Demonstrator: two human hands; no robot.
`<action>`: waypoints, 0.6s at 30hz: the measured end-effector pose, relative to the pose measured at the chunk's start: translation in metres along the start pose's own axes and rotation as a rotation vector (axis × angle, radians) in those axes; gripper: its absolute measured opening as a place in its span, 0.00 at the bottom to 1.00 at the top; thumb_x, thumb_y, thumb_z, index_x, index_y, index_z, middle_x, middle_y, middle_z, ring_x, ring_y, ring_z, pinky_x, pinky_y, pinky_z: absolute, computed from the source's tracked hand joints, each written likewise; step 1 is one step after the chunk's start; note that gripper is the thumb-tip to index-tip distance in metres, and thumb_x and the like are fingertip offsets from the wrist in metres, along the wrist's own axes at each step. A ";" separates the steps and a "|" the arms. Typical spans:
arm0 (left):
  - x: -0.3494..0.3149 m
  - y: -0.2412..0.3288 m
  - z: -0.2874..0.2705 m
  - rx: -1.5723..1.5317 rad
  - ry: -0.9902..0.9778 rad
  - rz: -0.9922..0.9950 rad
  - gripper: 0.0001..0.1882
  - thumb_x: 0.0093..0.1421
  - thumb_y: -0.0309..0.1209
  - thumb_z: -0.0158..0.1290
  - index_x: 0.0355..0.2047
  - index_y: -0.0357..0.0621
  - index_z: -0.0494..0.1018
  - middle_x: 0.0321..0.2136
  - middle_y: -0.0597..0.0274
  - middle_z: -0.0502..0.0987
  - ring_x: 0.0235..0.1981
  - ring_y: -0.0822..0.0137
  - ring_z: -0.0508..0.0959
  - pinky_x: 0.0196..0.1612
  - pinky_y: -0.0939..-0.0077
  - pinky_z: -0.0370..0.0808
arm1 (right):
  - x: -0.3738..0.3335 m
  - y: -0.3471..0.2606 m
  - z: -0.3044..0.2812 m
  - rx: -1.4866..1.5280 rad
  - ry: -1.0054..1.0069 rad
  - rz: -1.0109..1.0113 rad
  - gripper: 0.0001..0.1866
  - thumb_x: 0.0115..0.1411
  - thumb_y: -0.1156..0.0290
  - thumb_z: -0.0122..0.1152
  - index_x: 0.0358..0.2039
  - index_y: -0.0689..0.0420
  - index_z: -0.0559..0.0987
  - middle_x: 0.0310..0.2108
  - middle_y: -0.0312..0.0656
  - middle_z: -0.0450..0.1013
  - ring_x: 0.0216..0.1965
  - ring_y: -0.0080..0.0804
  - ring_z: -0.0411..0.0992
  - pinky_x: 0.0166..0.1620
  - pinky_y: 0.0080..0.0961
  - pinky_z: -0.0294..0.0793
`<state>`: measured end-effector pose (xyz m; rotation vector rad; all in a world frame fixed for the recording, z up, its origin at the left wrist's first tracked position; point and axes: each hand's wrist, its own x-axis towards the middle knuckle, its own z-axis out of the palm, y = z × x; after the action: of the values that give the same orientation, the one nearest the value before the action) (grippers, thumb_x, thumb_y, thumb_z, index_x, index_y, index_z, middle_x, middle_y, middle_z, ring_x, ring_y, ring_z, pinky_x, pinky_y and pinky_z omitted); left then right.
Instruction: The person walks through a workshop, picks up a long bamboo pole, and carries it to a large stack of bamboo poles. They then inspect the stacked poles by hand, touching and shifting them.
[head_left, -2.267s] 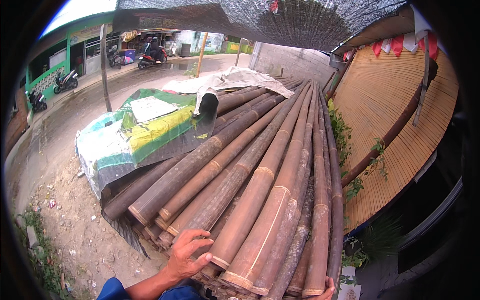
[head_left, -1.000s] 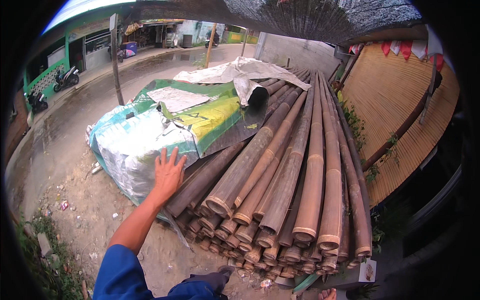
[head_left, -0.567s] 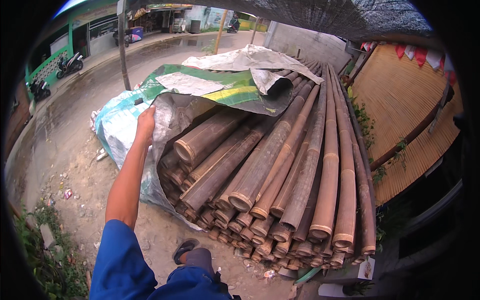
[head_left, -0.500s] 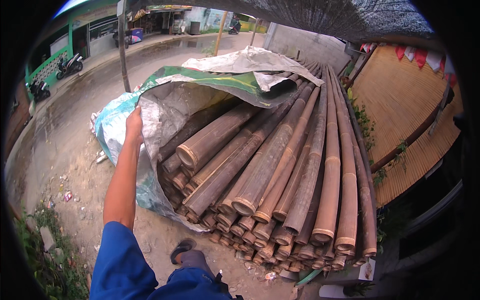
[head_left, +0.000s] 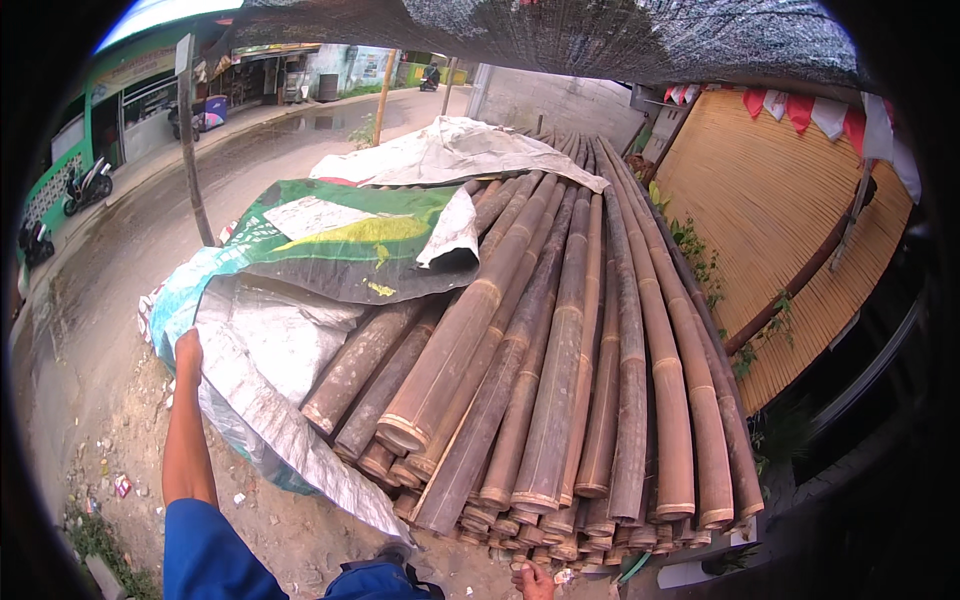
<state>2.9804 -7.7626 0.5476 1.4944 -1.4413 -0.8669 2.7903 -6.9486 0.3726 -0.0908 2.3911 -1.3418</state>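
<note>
My left hand (head_left: 188, 352) is closed on the edge of a sheet of sewn plastic sacks (head_left: 262, 330), white-grey inside with blue and green outside. The sheet drapes over the left side of a large pile of brown bamboo poles (head_left: 480, 300), with its green, yellow-marked part folded back on top. The cut ends of the poles face me. Low in the picture, my right hand (head_left: 533, 581) hangs near the lower pole ends, fingers loosely bent and seemingly holding nothing; part of it is cut off by the lower edge.
Another whitish sheet (head_left: 450, 152) covers the far part of the pile. Wooden posts (head_left: 190, 150) stand along the road at left. A woven bamboo panel (head_left: 775, 220) is on the right, dark netting (head_left: 560, 35) overhead. Litter (head_left: 122, 486) dots the dirt ground.
My left hand has pulled the sheet edge outward to the left. The raised green part has dropped flat onto the poles, uncovering more of them. My right hand has come into view.
</note>
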 end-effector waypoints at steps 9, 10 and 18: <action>-0.057 0.029 0.045 0.512 0.168 0.652 0.27 0.67 0.40 0.51 0.64 0.45 0.67 0.63 0.36 0.63 0.63 0.40 0.66 0.64 0.53 0.64 | -0.044 -0.105 0.050 0.012 -0.070 0.028 0.25 0.68 0.61 0.54 0.61 0.59 0.74 0.36 0.48 0.81 0.38 0.34 0.79 0.43 0.31 0.77; -0.068 0.045 0.043 0.477 0.173 0.725 0.23 0.67 0.38 0.53 0.59 0.42 0.71 0.62 0.38 0.66 0.62 0.42 0.66 0.64 0.53 0.63 | -0.043 -0.106 0.050 -0.029 -0.066 0.022 0.24 0.68 0.61 0.54 0.61 0.59 0.74 0.36 0.48 0.81 0.38 0.34 0.79 0.43 0.31 0.77; -0.174 0.142 0.038 0.237 -0.066 0.837 0.18 0.65 0.35 0.56 0.51 0.38 0.77 0.54 0.47 0.75 0.56 0.48 0.74 0.61 0.58 0.68 | -0.010 -0.111 0.024 0.085 0.319 -0.219 0.22 0.70 0.62 0.54 0.60 0.59 0.74 0.49 0.49 0.78 0.44 0.38 0.79 0.51 0.31 0.78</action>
<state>2.8738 -7.5888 0.6494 0.8608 -2.0333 -0.2305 2.7933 -7.0256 0.4570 -0.1268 2.6428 -1.6658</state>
